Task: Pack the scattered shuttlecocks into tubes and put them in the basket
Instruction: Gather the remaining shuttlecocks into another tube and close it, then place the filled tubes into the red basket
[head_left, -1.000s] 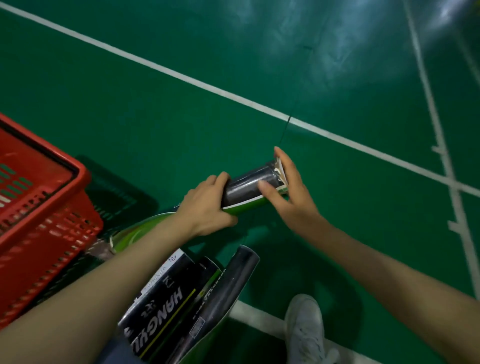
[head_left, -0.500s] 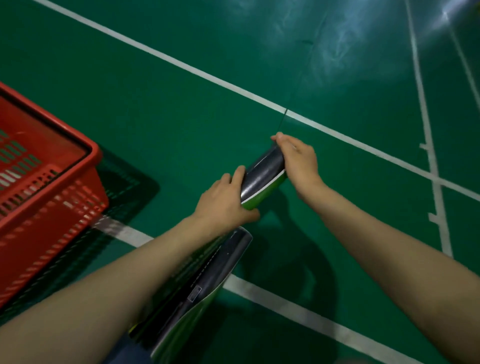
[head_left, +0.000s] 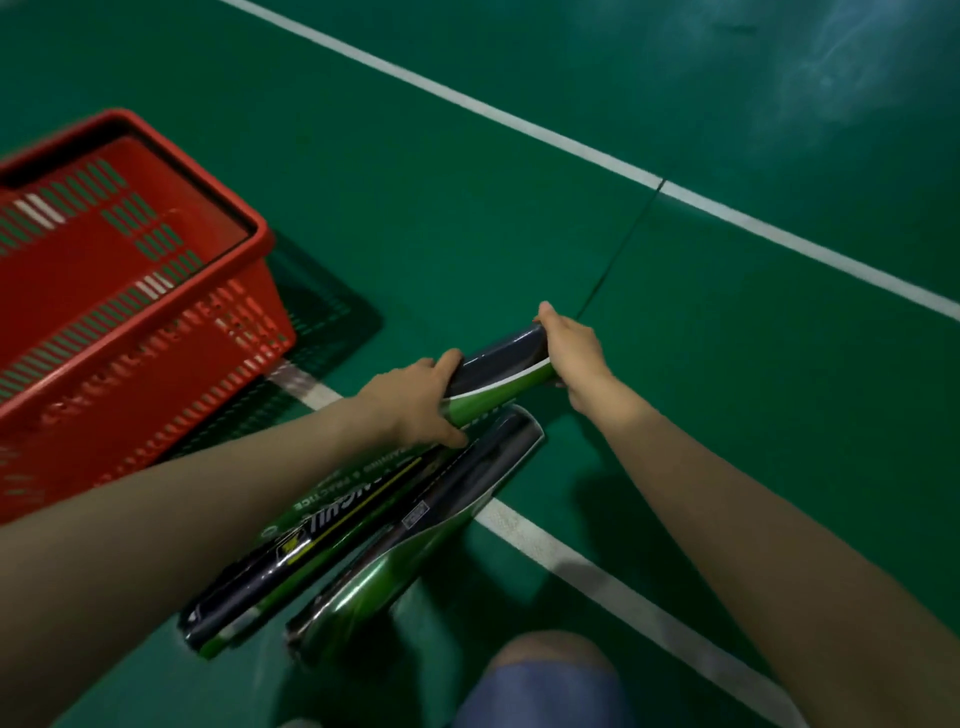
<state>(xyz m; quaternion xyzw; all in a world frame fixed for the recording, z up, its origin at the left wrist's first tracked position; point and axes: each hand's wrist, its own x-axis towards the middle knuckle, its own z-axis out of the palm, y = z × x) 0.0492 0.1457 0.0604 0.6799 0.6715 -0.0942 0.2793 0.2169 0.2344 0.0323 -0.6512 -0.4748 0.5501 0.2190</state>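
Left hand (head_left: 415, 402) and right hand (head_left: 574, 351) hold tube (head_left: 501, 366) (basket (head_left: 156, 374) near, leftward).

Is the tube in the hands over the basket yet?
No: the left hand and right hand hold the tube above the green floor, right of the red basket.

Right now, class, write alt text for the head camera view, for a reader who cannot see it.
The left hand and right hand grip one dark-and-green shuttlecock tube over a green court floor. Two more tubes lie beneath the left forearm, and a red basket stands to the left.
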